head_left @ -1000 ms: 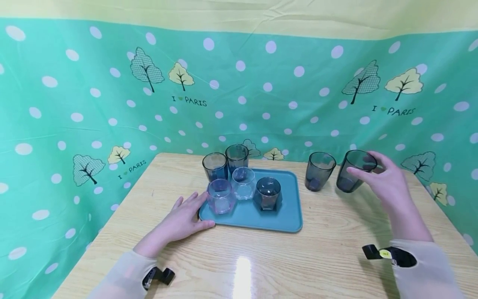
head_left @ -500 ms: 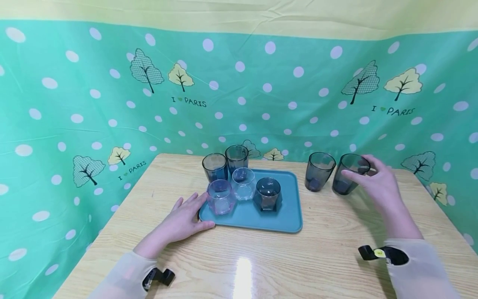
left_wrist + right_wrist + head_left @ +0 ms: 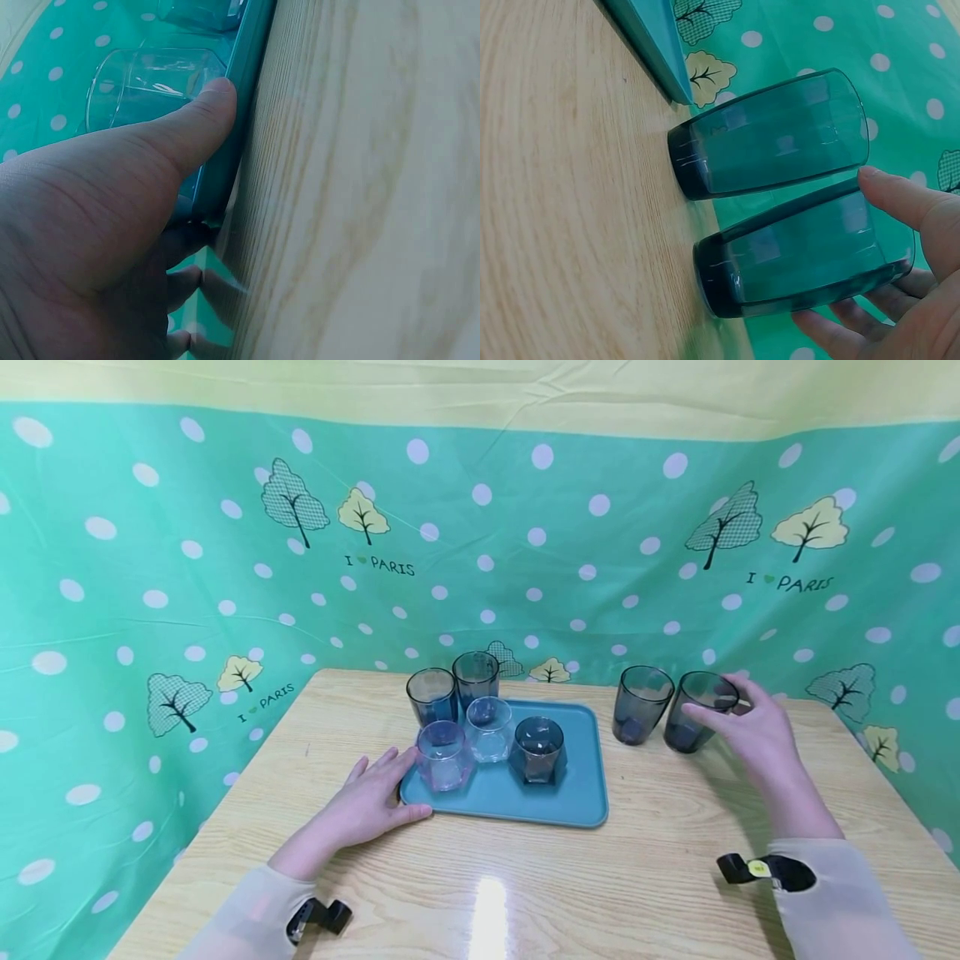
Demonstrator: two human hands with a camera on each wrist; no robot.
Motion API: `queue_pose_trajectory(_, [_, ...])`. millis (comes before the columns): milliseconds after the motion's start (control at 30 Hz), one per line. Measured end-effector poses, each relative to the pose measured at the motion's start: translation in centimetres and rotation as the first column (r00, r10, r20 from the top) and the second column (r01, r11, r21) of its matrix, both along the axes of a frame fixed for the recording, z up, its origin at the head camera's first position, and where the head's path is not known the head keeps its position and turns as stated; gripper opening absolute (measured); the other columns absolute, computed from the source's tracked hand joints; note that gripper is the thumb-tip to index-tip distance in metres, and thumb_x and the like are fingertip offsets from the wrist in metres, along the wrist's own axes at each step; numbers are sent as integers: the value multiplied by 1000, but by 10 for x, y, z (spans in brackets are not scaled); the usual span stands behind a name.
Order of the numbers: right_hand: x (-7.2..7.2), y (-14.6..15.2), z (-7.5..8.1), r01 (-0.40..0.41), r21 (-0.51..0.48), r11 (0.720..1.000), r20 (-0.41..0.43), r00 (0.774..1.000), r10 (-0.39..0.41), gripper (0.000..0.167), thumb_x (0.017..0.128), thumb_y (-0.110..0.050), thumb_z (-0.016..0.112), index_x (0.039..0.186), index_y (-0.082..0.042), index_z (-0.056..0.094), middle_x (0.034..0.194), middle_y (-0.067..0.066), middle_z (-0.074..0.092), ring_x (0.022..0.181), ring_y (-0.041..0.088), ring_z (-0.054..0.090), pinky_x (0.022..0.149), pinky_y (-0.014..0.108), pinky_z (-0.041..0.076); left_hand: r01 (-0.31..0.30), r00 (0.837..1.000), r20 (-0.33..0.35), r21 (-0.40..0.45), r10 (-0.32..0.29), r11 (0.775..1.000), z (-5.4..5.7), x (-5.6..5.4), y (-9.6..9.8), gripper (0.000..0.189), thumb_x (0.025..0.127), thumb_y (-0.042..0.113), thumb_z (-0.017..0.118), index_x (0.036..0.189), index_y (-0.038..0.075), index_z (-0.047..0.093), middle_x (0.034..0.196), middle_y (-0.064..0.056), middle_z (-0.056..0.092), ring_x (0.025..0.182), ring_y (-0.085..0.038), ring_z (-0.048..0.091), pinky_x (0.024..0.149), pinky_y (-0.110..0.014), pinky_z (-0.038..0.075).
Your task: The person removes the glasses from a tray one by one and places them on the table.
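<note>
My right hand (image 3: 761, 731) grips a tall smoky-grey drinking glass (image 3: 690, 722) near its rim, thumb on the near side, other fingers behind. The glass is upright at the table's right part, close beside a matching tall glass (image 3: 641, 710). In the right wrist view the held glass (image 3: 802, 255) has its thick base low by the tabletop. My left hand (image 3: 371, 797) rests at the front left corner of a blue tray (image 3: 581, 793), its fingers extended. The left wrist view shows the thumb (image 3: 202, 112) against the tray's rim, near a clear glass (image 3: 150, 82).
On the tray stand a short pinkish glass (image 3: 442, 764), a short clear glass (image 3: 489, 735) and a short dark glass (image 3: 538, 752). Two tall glasses, one (image 3: 433, 702) in front of the other (image 3: 476, 677), stand at its back left. A green dotted curtain (image 3: 525, 552) hangs behind the table.
My right hand has brought the tall glass leftward and down, nearer the matching glass. The left hand, the tray and the other glasses have stayed put.
</note>
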State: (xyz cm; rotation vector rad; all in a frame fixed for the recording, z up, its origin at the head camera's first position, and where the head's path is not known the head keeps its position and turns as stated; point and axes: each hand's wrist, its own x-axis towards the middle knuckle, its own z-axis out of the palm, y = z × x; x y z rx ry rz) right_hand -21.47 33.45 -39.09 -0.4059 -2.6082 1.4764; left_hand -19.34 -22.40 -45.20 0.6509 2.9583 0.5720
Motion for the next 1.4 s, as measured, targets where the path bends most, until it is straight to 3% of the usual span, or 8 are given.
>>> queue_pose_trajectory(567, [-1, -3, -2, -23, 8, 1000, -7, 1000, 23, 117, 93, -61, 85, 178, -15, 21, 171, 26, 36, 147, 47, 42, 113, 62, 46, 6, 1000, -9, 10, -6, 1000, -2, 1, -1, 104, 96, 67, 77, 168, 0, 42, 170, -19, 46, 160, -49, 35, 124, -81, 17])
queue_pose_trajectory(1133, [-2, -3, -1, -62, -6, 998, -33, 998, 62, 114, 98, -53, 84, 177, -7, 16, 174, 28, 30, 153, 54, 35, 121, 71, 36, 0, 1000, -9, 10, 0, 1000, 0, 1, -1, 102, 97, 66, 77, 169, 2, 41, 170, -19, 47, 159, -50, 36, 125, -80, 17])
queue_pose_trajectory(1400, [-1, -3, 0, -65, 5, 998, -35, 997, 65, 120, 97, -52, 85, 179, -15, 6, 179, 26, 23, 159, 57, 26, 123, 74, 30, 3, 1000, -1, 2, -3, 1000, 1, 0, 0, 102, 97, 67, 76, 169, 3, 41, 170, -19, 46, 159, -50, 36, 125, -81, 17])
